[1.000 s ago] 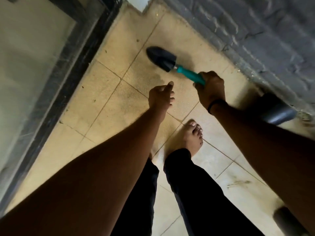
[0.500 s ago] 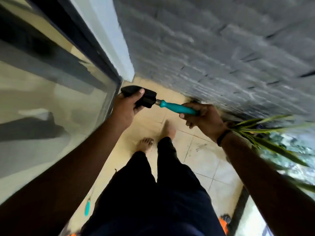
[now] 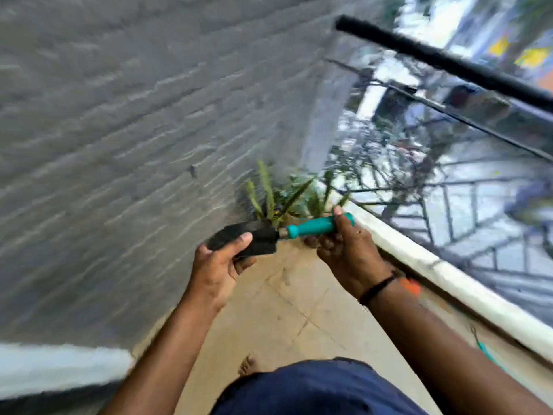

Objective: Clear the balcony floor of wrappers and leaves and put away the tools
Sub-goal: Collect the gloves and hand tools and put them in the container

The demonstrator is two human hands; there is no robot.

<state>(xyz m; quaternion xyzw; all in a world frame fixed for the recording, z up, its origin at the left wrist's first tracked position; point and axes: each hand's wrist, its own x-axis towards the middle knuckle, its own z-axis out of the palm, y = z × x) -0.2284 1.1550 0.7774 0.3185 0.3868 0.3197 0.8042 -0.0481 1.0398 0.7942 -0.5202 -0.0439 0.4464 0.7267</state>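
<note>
A garden trowel [image 3: 269, 233] with a black blade and a teal handle is held level in front of me, above the tan tiled balcony floor [image 3: 287, 310]. My left hand [image 3: 221, 265] grips the black blade, thumb on top and fingers curled under it. My right hand [image 3: 344, 250] grips the far end of the teal handle. A dark band sits on my right wrist. No wrappers or leaves show on the visible tiles.
A grey brick wall [image 3: 119, 145] fills the left. A spiky green plant [image 3: 287, 196] stands in the far corner. A white ledge [image 3: 449, 280] with a black railing [image 3: 449, 64] runs along the right. Something orange [image 3: 410, 287] lies by the ledge.
The view has swung from the glass door and wall round to the railing side. Both hands keep their hold on the trowel, which stays level in front of me.
</note>
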